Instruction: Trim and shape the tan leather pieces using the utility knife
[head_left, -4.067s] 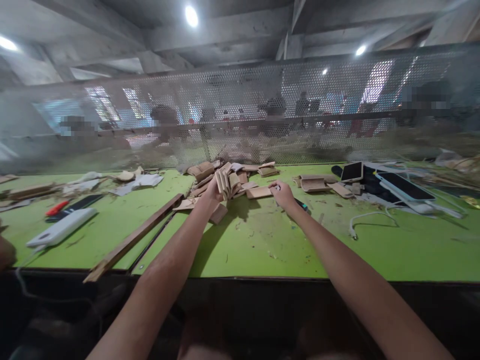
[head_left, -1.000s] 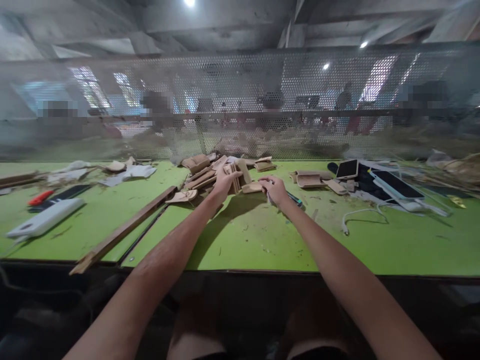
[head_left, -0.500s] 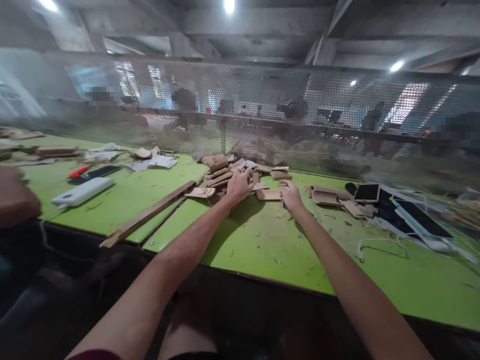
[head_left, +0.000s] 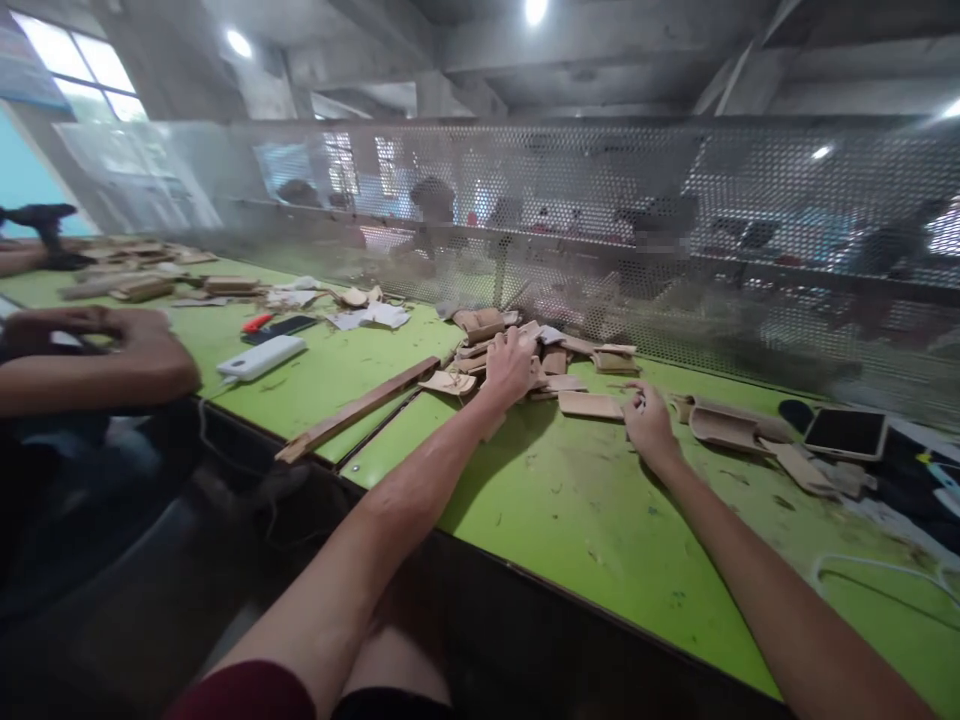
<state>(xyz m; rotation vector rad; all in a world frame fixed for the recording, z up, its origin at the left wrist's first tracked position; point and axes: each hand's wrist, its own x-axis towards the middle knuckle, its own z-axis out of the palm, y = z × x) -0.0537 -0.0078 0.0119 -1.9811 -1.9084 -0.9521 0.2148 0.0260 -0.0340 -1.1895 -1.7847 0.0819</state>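
Covering curved wooden pieces (head_left: 478,323), left hand (head_left: 511,365) hides its grip; right hand (head_left: 649,424) curls, hold unclear.

Pers. wears a dk maroon cloth short sleeve (head_left: 247,694) on the L upper arm, plain-looking, w/ a rounded hem ending above the elbow; lower part is cut off by the edge of view. A black cloth garment (head_left: 394,706) w/ a curved hem shows at btm ctr, also cut off, so exact type unclear. Just past that hem is a bare, rounded leg (head_left: 394,662), partly in shade. L forearm (head_left: 420,465) is bare, tapering to the wrist, w/ faint uneven patches. R forearm (head_left: 731,550) is bare too, slim & smoother-looking. L hand (head_left: 510,365) & R hand (head_left: 651,428) are bare, finer detail too small to tell.
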